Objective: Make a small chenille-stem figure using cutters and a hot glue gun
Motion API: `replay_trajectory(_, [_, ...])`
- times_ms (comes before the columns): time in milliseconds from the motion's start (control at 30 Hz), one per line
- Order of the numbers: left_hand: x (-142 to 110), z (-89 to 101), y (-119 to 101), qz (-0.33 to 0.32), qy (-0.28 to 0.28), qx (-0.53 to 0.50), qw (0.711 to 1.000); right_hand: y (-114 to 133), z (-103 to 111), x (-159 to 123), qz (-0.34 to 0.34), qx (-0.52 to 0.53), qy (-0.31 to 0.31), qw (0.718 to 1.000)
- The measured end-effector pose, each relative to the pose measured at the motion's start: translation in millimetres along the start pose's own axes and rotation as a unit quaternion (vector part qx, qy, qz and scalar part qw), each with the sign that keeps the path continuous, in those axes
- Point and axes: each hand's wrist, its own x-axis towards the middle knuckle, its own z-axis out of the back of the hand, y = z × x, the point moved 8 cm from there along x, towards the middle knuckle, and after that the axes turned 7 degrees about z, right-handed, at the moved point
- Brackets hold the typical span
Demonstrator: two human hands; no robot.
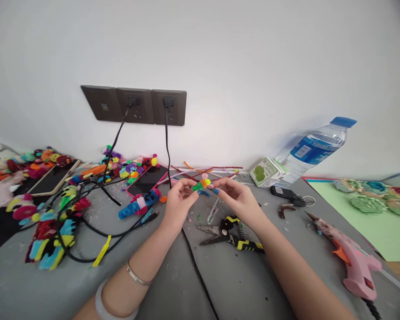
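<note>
Between my two hands, above the grey table, is a small pipe-cleaner figure point(202, 182) in green, orange, yellow and pink. My left hand point(182, 195) pinches its green end between thumb and fingers. From the other side my right hand point(234, 195) closes its fingertips at the yellow end, blue nails showing. Below the hands lie yellow-and-black pliers point(225, 232), jaws apart and pointing left. A thin twisted, glittery strip point(213, 211) rests just behind them.
A pink glue gun point(353, 258) lies at right, near car keys point(288, 195). A water bottle point(315, 149) leans on the wall beside a juice carton point(267, 172). Black cables point(86, 222), phones point(148, 180) and pipe-cleaner pieces point(55, 235) crowd the left.
</note>
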Motion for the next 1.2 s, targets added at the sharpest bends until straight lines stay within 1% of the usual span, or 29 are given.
replay_trajectory(100, [0.2, -2.5, 2.4, -0.005, 0.018, 0.011, 1.0, -1.6, -2.7, -0.2, -0.005, 0.006, 0.009, 1.0])
replay_trajectory(233, [0.5, -3.4, 4.5, -0.016, 0.032, 0.025, 0.999, -2.1, -2.4, -0.3, -0.007, 0.012, 0.004, 1.0])
replay_trajectory(467, [0.0, -2.6, 3.3, -0.022, 0.028, 0.037, 0.999, -1.8, -2.2, -0.4, -0.008, 0.015, -0.004, 1.0])
replay_trajectory(767, [-0.7, -3.6, -1.5, -0.029, 0.022, 0.028, 0.999, -4.9, -4.1, -1.8, -0.015, 0.026, -0.003, 1.0])
replay_trajectory(933, [0.9, -2.1, 1.9, -0.035, 0.024, 0.038, 0.998, -4.4, -4.3, -2.7, -0.004, 0.017, -0.004, 1.0])
replay_trajectory(1200, [1.8, 0.4, 0.0, -0.067, 0.013, 0.043, 0.997, -1.4, -5.0, -1.7, 0.015, 0.009, 0.012, 1.0])
